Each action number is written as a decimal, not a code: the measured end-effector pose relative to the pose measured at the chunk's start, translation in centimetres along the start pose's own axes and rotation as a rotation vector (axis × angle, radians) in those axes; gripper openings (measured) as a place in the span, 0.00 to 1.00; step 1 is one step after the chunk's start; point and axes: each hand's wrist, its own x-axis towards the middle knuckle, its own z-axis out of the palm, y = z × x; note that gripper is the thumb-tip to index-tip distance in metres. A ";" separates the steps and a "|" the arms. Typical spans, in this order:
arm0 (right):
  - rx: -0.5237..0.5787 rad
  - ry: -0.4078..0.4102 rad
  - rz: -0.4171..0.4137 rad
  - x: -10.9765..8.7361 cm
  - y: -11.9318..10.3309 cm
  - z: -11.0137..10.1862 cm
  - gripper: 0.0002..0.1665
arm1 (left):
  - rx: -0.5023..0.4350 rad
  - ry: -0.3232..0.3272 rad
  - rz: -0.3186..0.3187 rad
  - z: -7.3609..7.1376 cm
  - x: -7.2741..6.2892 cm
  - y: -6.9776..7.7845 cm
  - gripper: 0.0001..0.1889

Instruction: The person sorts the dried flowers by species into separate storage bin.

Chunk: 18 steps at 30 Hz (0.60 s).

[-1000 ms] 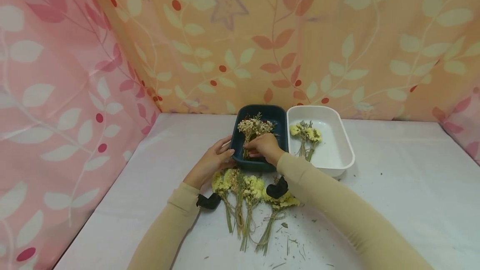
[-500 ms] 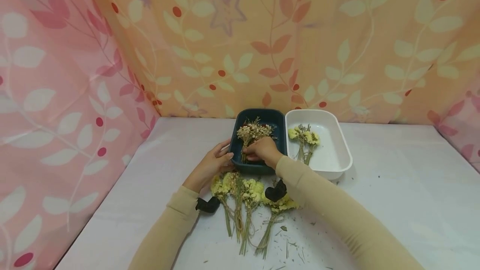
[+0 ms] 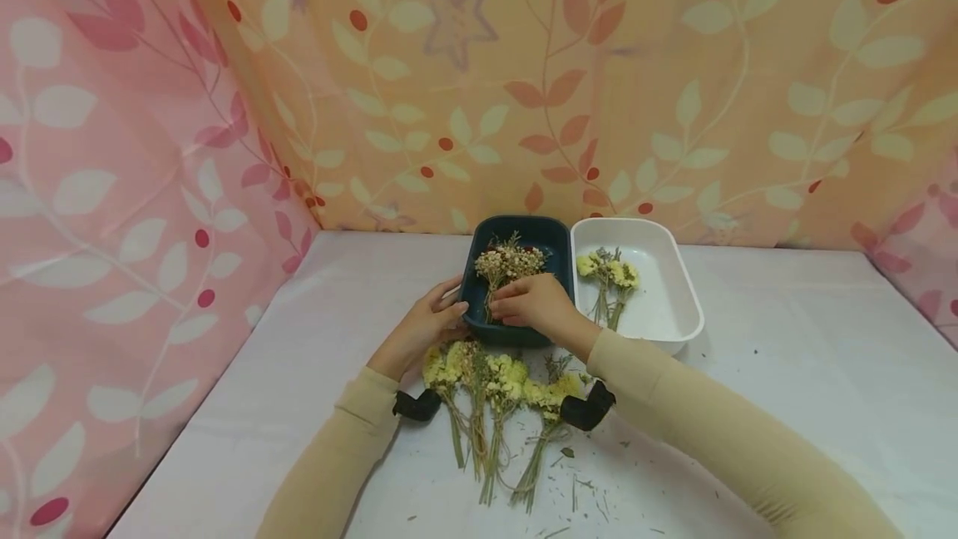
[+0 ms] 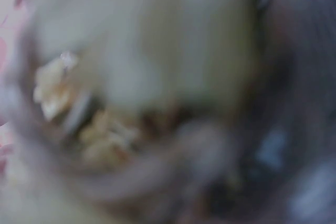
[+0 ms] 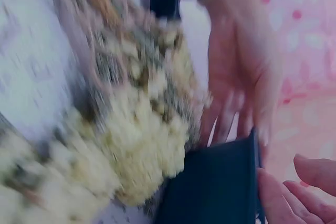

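Observation:
My left hand [image 3: 422,327] rests against the left side of a dark blue tray [image 3: 563,273], its thumb at the near corner of the rim. In the right wrist view, that hand's fingers lie fairly straight along the tray's outer wall. Inside the tray is a bunch of small cream dried flowers [image 3: 503,264], with some dark red ones behind. Over the tray's near part is my right hand [image 3: 542,306], fingertips beside the stems. In the right wrist view its thumb and fingers stand apart with nothing visible between them. The left wrist view is mostly blurred.
A white tray [image 3: 662,306] adjoins the blue one on the right, with yellow dried bunches [image 3: 608,273] inside. Several tied yellow bunches [image 3: 505,381] lie in front, under the wrists. Stem scraps [image 3: 584,485] litter the table. Patterned cloth walls [image 3: 419,106] enclose the back and left.
My right hand, earlier pinching the cream bunch's stems, has loosened its fingers; its wrist and forearm have shifted right. The bunch stays in the blue tray. My left hand keeps its place.

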 end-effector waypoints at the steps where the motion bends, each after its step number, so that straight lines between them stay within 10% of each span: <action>1: 0.023 -0.003 0.001 -0.6 -0.1 -0.1 0.19 | -0.004 0.004 0.000 0.0 0.0 0.0 0.32; 18: 0.193 -0.038 -0.002 -9.4 1.8 -2.2 0.21 | 0.030 -0.003 0.001 -0.1 -0.1 0.0 0.33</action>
